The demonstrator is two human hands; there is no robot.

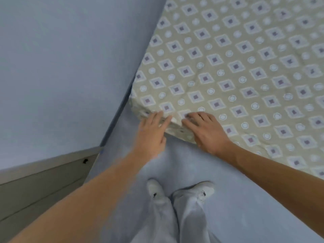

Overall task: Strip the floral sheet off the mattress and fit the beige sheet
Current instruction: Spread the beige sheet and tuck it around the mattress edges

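Left hand [151, 135] nearest, blurred, fingers straight against near corner of patterned sheet [245, 71], right hand [206, 132] flat on same corner, fingers extended, hands just apart, mattress covered.

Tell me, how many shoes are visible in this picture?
2. The left shoe and the right shoe stand side by side on the floor, below the hands.

Beige diamond-and-circle patterned sheet [236, 71] lies fitted, seemingly smooth, over mattress.
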